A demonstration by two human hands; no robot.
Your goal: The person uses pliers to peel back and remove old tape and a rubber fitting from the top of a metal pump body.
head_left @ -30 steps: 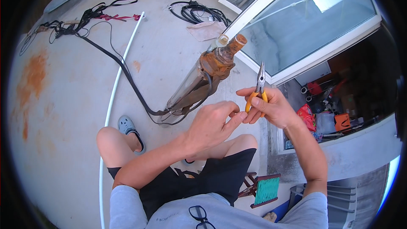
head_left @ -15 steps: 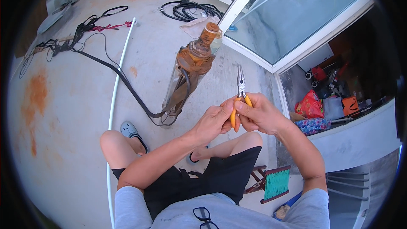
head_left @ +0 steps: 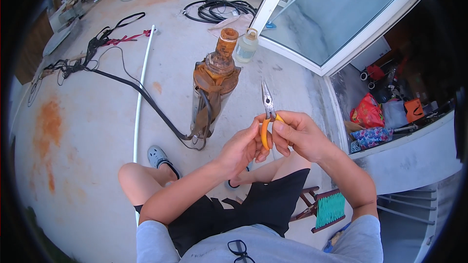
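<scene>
concrete floor (head_left: 100, 117); curled hands (head_left: 303, 136) hold pliers (head_left: 268, 109)

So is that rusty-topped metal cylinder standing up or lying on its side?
Standing up: the cylinder has its rusty neck uppermost, and its body looks narrower down toward the floor.

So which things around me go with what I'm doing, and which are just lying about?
Likely part of the job:
yellow-handled pliers, in the grip of the right hand
rusty-topped metal cylinder, just ahead
black cable running to the cylinder

Apparently just lying about:
white pole
black coil
translucent jug
red bag
</scene>
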